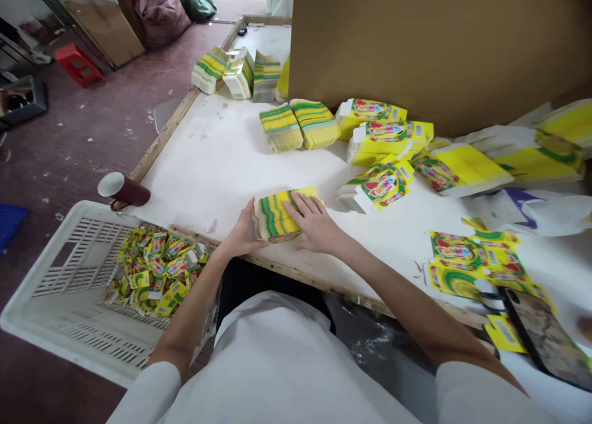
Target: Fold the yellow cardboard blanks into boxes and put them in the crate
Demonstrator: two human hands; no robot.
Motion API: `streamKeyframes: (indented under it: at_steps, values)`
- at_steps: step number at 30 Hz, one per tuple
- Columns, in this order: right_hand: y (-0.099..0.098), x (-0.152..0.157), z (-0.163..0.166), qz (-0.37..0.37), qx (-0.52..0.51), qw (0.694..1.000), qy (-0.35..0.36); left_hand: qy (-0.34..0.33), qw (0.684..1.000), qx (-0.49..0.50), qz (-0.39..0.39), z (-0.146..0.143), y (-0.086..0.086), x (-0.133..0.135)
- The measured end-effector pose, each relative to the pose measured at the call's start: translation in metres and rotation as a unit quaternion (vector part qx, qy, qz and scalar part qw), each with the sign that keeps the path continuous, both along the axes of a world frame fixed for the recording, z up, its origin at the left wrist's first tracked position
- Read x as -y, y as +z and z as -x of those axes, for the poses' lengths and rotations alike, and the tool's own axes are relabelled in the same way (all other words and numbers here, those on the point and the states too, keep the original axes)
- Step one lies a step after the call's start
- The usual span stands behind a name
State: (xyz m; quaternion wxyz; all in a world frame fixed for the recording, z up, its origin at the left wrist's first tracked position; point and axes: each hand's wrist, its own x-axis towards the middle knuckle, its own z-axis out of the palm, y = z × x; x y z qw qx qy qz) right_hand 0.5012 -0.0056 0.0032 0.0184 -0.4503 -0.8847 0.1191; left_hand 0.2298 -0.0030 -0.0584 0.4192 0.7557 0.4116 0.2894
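Observation:
A stack of flat yellow and green cartons [276, 216] lies near the front edge of the white table, its striped edges facing up. My left hand [241, 232] cups the left end, with the thumb along the front. Across the right end and top of the stack lies my right hand [315, 224], fingers over the cartons. Both hands hold it between them. Beyond it stand two similar stacks of flat cartons [300, 126]. To the right are piled bundles of printed cartons [383, 188], pictures facing up.
A white plastic crate [60, 288] with small folded boxes [160, 267] stands at the left. A dark red mug [132, 191] sits by the table's wooden edge [166, 131]. At the right lie a phone [550, 334] and loose cartons [456, 251]. Behind rises a large cardboard sheet [430, 48].

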Motion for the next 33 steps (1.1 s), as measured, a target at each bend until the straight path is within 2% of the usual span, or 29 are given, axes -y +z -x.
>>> streamKeyframes:
  at_steps: [5,9,13,17,20,22,25,28,33]
  values:
    - [-0.001,-0.016,0.007,-0.027,-0.042,0.999,-0.001,0.006,1.0,0.002,0.007,0.0,-0.005,0.003]
    - [-0.009,-0.035,0.016,-0.006,-0.023,0.999,0.034,0.028,0.999,0.012,0.016,-0.002,-0.01,0.002]
    - [-0.014,-0.04,0.018,-0.031,-0.066,0.997,0.023,0.043,0.996,0.072,0.035,-0.003,-0.012,0.002]
    - [-0.013,-0.036,0.015,-0.019,-0.113,0.993,-0.036,0.127,0.979,0.135,0.091,-0.002,-0.014,0.004]
    - [-0.015,-0.031,0.01,0.003,-0.162,0.98,-0.115,0.211,0.947,0.204,0.128,-0.012,-0.016,0.007]
    - [-0.018,-0.026,0.007,0.026,-0.214,0.966,-0.145,0.237,0.922,0.272,0.143,-0.027,-0.017,0.01]
    - [-0.019,-0.016,0.006,0.07,-0.312,0.935,-0.154,0.184,0.894,0.36,0.194,-0.055,-0.014,0.015]
    - [-0.016,0.0,0.012,0.109,-0.376,0.903,-0.179,0.126,0.882,0.385,0.241,-0.078,-0.005,0.022]
    - [-0.007,0.028,0.026,0.132,-0.401,0.863,-0.277,0.11,0.855,0.421,0.282,-0.087,0.015,0.029]
